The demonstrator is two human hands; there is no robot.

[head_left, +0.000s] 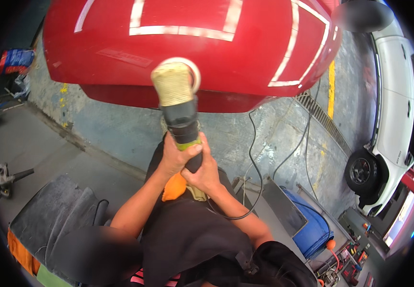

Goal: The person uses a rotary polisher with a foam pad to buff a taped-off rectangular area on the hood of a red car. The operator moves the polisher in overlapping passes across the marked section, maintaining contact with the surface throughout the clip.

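Observation:
A corded power polisher (pixel 180 115) points away from me. Its head carries a pale yellowish cover, and a round white pad (pixel 196 76) shows behind it, at the lower part of a glossy red car body panel (pixel 121 52). My left hand (pixel 174 155) is wrapped round the polisher's body near a green band. My right hand (pixel 204 170) grips its black rear handle, close to the left. An orange cloth (pixel 174 187) hangs at my waist, just below my hands. The pad's contact face is hidden.
The black power cord (pixel 253 158) loops past my right arm across the floor. On the right stand a white vehicle (pixel 393 95) and a cart with a blue cover (pixel 300 222) and tools. Grey cloths (pixel 58 215) and another tool (pixel 7 181) lie at left. A drain grate (pixel 324 117) crosses the floor.

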